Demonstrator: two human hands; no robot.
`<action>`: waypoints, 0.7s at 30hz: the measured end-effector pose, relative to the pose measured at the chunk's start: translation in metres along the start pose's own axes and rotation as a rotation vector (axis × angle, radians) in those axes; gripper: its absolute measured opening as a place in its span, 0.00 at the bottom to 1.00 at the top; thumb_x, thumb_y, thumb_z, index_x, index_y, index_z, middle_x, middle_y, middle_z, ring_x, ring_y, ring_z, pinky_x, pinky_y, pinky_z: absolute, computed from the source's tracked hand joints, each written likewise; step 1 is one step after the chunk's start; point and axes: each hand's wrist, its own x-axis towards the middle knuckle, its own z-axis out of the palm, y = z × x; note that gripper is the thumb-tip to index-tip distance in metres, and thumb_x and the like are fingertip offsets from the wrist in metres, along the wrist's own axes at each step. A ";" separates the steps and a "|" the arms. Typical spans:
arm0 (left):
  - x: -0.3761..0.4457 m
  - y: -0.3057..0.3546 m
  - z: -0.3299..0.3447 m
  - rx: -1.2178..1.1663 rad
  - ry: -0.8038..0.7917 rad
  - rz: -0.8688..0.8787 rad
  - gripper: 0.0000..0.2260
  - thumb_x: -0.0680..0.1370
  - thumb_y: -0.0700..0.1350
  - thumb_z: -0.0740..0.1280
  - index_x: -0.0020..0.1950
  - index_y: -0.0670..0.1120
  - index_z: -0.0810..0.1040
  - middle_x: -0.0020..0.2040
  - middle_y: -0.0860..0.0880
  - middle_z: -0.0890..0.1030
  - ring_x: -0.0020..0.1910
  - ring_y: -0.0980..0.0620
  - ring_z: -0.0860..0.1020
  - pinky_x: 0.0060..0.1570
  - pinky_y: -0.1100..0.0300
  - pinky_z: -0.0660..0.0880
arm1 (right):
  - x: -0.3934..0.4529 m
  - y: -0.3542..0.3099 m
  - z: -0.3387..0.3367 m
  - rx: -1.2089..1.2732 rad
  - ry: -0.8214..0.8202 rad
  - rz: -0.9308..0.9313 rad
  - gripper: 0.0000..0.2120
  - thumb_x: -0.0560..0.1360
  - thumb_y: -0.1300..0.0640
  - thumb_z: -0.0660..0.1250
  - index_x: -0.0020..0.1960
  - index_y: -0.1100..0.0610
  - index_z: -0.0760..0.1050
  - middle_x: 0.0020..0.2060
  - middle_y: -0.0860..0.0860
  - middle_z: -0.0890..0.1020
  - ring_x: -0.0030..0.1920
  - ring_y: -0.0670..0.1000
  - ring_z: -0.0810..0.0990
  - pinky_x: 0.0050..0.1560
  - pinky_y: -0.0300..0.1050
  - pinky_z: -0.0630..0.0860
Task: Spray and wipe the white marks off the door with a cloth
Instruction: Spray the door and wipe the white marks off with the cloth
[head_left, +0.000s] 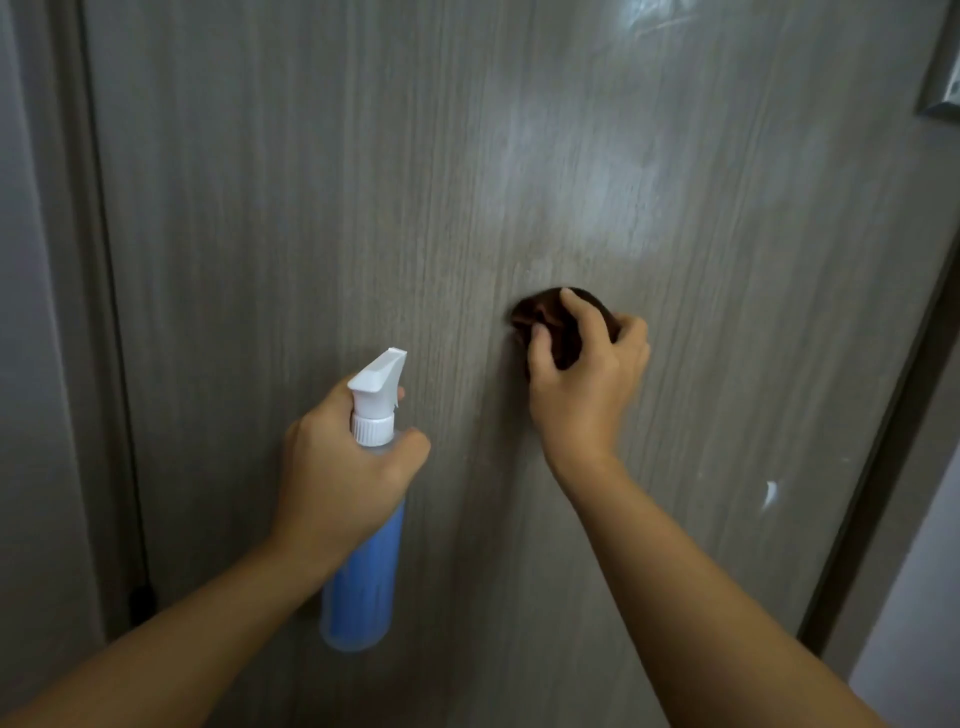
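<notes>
A grey wood-grain door (311, 182) fills the view. My right hand (584, 379) grips a bunched dark brown cloth (550, 322) and presses it against the door at mid height. A pale hazy smear (613, 208) spreads over the door above the cloth. A small white mark (770, 492) sits lower right, near the door's edge. My left hand (337, 467) holds a spray bottle (363, 582) with blue liquid by its neck, its white nozzle (378, 376) pointing up and right at the door.
The door frame (104, 312) runs down the left side, with a dark hinge (140, 603) low on it. The door's right edge (883, 441) slants down the right, a pale wall beyond it. A metal fitting (943, 88) shows at the top right corner.
</notes>
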 end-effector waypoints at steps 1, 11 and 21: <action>-0.001 -0.001 0.000 0.004 -0.001 -0.012 0.14 0.65 0.48 0.70 0.50 0.52 0.82 0.34 0.51 0.82 0.30 0.52 0.79 0.34 0.53 0.78 | -0.001 0.001 0.004 -0.022 -0.014 -0.016 0.19 0.77 0.53 0.74 0.67 0.51 0.79 0.57 0.56 0.74 0.57 0.56 0.72 0.53 0.49 0.75; -0.004 -0.002 0.000 0.012 -0.031 -0.003 0.16 0.64 0.53 0.69 0.49 0.50 0.81 0.30 0.52 0.78 0.29 0.50 0.77 0.33 0.49 0.78 | -0.073 0.052 -0.013 -0.114 -0.332 -0.508 0.18 0.76 0.52 0.71 0.64 0.55 0.81 0.56 0.58 0.78 0.52 0.61 0.77 0.51 0.56 0.78; -0.001 0.002 0.006 0.017 -0.029 -0.028 0.14 0.65 0.50 0.69 0.49 0.50 0.82 0.28 0.54 0.76 0.26 0.55 0.74 0.31 0.56 0.72 | -0.056 0.057 -0.011 -0.164 -0.134 -0.215 0.20 0.77 0.55 0.73 0.68 0.54 0.78 0.56 0.62 0.76 0.54 0.64 0.75 0.55 0.54 0.75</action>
